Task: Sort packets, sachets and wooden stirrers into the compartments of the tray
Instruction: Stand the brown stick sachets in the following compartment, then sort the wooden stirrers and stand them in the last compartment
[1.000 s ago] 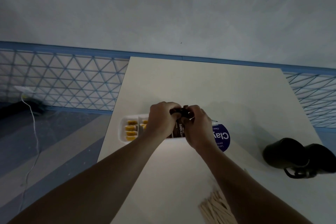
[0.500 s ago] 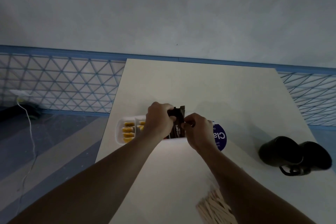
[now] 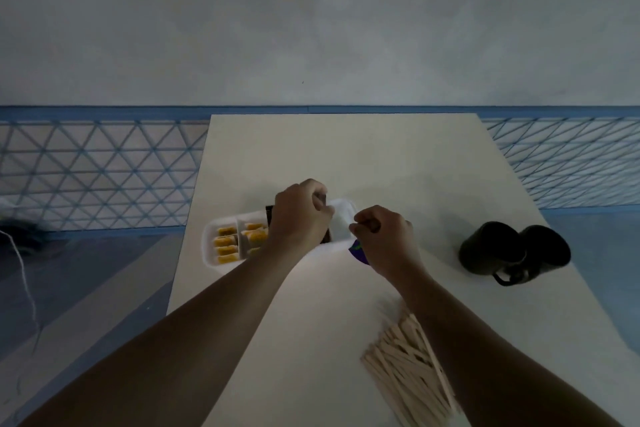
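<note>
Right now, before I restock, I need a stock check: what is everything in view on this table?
table: one, cream, centre of view.
tray: one, white, table's left-centre.
sachets: several, yellow, tray's two leftmost compartments.
packets: count hidden, dark, tray, under left hand.
stirrers: one pile, pale wood, by right forearm.
mugs: two, black, table's right.
disc: one, purple, under right hand.
hands: two, bare, fingers curled, over tray's right half.

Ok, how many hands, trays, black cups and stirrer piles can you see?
Hands: 2, the left hand and the right hand
Tray: 1
Black cups: 2
Stirrer pile: 1
Total: 6
</note>
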`<state>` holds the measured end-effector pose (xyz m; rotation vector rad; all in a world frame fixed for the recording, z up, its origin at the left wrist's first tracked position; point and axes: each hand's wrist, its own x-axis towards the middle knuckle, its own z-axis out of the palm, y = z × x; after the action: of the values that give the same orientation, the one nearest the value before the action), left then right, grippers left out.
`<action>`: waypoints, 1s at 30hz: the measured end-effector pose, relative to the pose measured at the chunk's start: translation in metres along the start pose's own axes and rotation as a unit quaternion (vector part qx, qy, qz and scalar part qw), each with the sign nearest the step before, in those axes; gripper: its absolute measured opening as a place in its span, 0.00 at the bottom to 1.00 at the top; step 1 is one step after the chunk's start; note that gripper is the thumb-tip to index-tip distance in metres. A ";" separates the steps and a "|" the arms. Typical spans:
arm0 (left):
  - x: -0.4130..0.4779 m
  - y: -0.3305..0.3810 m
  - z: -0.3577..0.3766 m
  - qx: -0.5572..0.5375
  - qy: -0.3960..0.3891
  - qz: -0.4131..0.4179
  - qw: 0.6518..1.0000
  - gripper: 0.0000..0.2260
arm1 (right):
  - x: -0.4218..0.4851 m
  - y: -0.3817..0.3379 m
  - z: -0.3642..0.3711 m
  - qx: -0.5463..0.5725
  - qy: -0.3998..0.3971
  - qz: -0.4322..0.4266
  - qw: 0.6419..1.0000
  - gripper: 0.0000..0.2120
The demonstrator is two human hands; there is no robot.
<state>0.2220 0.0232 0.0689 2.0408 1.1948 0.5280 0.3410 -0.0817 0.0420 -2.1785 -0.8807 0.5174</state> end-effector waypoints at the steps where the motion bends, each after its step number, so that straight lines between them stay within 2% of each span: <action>1: -0.004 0.002 0.004 -0.006 -0.021 -0.001 1.000 0.09 | -0.004 0.003 -0.004 0.001 0.002 0.003 1.000 0.04; 9: -0.048 0.008 0.047 0.000 -0.163 0.016 0.987 0.11 | -0.044 0.046 -0.034 -0.049 0.010 0.047 0.998 0.07; 13: -0.071 0.009 0.068 0.017 -0.224 -0.013 0.974 0.12 | -0.063 0.067 -0.050 -0.070 0.025 0.072 0.995 0.08; 18: -0.094 0.012 0.089 0.019 -0.299 -0.052 0.953 0.08 | -0.086 0.095 -0.072 -0.103 0.026 0.116 0.988 0.10; 22: -0.112 0.016 0.104 0.011 -0.320 -0.079 0.944 0.05 | -0.098 0.114 -0.081 -0.125 0.012 0.142 0.982 0.15; 30: -0.130 0.031 0.127 -0.012 -0.351 -0.155 0.923 0.10 | -0.105 0.138 -0.086 -0.172 -0.042 0.164 0.970 0.22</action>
<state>0.2585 -0.1467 0.0070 1.7295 1.0094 -0.3269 0.3783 -0.2679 0.0059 -2.6613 -0.6939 0.6607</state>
